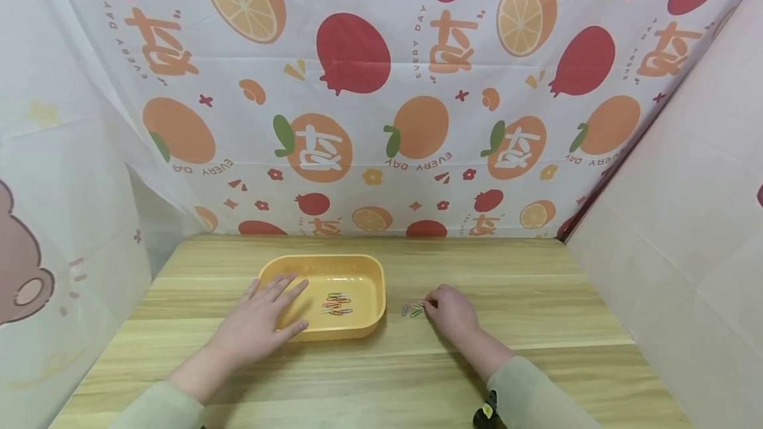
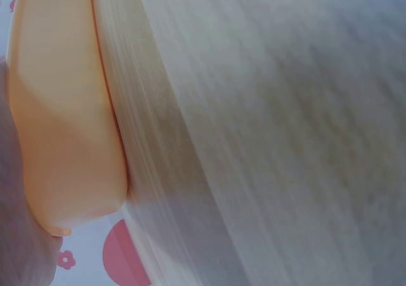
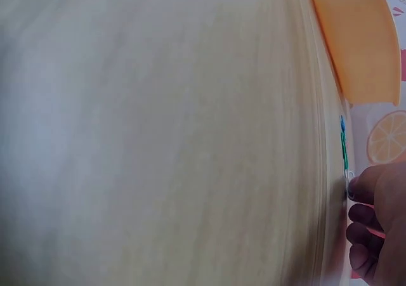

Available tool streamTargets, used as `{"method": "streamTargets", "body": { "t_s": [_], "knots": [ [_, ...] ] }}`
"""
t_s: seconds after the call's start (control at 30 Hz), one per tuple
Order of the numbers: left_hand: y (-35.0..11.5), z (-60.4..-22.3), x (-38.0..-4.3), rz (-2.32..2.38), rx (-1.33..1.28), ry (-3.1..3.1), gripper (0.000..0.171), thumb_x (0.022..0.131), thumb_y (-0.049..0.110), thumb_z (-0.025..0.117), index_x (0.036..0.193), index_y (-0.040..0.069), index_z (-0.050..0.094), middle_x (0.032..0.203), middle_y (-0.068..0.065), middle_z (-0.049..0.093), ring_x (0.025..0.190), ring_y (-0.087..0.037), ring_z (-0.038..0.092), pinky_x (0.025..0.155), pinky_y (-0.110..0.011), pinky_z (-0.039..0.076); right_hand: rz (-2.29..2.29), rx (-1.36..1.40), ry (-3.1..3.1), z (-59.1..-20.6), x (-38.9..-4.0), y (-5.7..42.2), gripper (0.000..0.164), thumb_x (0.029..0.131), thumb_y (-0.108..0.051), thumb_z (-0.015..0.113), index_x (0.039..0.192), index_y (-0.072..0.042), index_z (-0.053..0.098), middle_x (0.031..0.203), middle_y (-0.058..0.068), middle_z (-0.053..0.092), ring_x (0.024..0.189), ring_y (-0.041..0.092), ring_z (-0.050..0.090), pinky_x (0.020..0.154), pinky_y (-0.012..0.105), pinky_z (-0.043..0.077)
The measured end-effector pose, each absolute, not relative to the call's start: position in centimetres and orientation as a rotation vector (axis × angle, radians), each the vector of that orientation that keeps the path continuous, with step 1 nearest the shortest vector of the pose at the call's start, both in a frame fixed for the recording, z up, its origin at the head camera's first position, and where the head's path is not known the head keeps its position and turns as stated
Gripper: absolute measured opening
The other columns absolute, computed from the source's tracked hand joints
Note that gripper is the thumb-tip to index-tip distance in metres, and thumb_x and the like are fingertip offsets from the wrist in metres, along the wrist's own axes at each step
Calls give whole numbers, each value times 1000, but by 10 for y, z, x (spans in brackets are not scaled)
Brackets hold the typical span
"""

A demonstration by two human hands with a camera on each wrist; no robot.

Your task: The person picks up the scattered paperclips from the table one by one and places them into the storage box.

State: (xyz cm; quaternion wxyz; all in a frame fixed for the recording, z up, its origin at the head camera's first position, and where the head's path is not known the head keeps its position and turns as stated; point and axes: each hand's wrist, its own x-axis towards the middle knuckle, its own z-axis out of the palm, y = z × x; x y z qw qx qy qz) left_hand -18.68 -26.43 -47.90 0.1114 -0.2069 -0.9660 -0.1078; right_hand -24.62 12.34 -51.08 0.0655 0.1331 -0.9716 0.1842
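A: State of the hands?

B: Left hand (image 1: 253, 326) released, fingers spread and loosely extended, laid over the left end of the yellow tray (image 1: 366, 298). Thumb out toward the near wall. How hard it presses: can't tell.

A: Right?

B: Right hand (image 1: 456, 313) grasping. Thumb and forefinger pinch a white clip (image 3: 351, 174) at the counter (image 1: 369, 379), right of the tray. Other fingers curled in, per the right wrist view.

A: Anything else at that spot?

B: Small loose group just left of the fingertips: a blue clip (image 1: 405, 310) nearest the tray, green clips (image 1: 416, 314) between it and the hand, some reddish bits among them. Too small for a reliable count.

A: Inside the tray?

B: Clip pile (image 1: 337, 304) lying flat on the floor of it, mixed colours, near the middle, clear of the left fingers. Pieces overlap, no count.

A: Surroundings?

B: Wood-grain counter, tray sitting flat on it. White fruit-print sheet (image 1: 411, 78) hangs behind. Pale sleeves (image 1: 536, 392) on both arms; something black with a yellow detail at the right wrist.

A: Left wrist view?

B: Mostly counter, plus the tray's outer wall.
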Motion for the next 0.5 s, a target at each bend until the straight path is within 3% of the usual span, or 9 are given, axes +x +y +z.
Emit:
{"method": "streamTargets", "body": {
  "t_s": [0.5],
  "knots": [
    [-263,-481,-184,-323,-619,-2773,72,93,58,59,152,20,41,156,-15,37,144,-40,30,119,-59,8,652,379,-2932,-508,-247,128,8,93,-24,71,91,-18,77,84,-9,61,73,6,57,63,26,51]
  ]
}}
